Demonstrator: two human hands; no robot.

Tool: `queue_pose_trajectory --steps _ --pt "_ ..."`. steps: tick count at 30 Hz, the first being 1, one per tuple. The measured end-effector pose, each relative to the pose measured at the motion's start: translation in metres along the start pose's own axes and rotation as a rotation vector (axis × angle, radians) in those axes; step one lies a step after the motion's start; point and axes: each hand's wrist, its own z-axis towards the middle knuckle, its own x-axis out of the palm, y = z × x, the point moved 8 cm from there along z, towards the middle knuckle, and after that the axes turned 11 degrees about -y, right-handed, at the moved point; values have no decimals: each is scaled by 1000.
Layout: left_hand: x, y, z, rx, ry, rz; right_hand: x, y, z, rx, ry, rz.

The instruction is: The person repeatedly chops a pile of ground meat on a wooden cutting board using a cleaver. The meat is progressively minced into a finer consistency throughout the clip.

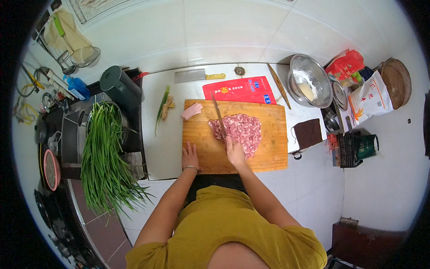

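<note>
My right hand (pixel 235 150) is closed round the handle of a cleaver (pixel 218 114), seen nearly edge-on with its blade pointing away from me. The blade stands in a spread heap of chopped pink meat (pixel 245 131) on the wooden cutting board (pixel 273 152). At the board's near left, my left hand (pixel 190 157) lies with its fingers stretched out on the wood, holding nothing. A pale pink piece of meat or skin (pixel 191 111) rests by the board's far left corner.
Behind the board lie a red packet (pixel 242 89) and a second cleaver (pixel 190 75). Left are scallion (pixel 163 107), ginger (pixel 168 106) and a big heap of long green chives (pixel 103 157) over the sink (pixel 71 139). A steel bowl (pixel 298 67) with dough (pixel 306 91) stands at right.
</note>
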Motion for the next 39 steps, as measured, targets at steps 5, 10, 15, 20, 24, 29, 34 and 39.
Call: queue_pose_trajectory --steps 5,10,15,20,24,29,34,39 --pt "56 12 18 10 -356 94 42 -53 5 69 117 -250" --pt "-10 -1 -6 -10 -3 -80 14 -3 4 80 104 43" --pt "19 5 7 -8 -98 24 62 -77 0 22 103 -150" --pt "14 3 3 -2 -70 -43 20 6 5 -54 79 -29" --pt "-6 -1 -2 15 -17 3 37 -27 1 64 124 74" --pt "12 7 8 16 -118 34 33 -28 13 36 145 -189" --pt "-18 -1 -7 2 18 -54 -3 18 0 -86 -12 -33" --pt "25 6 8 9 -153 96 43 -59 7 121 159 -291"
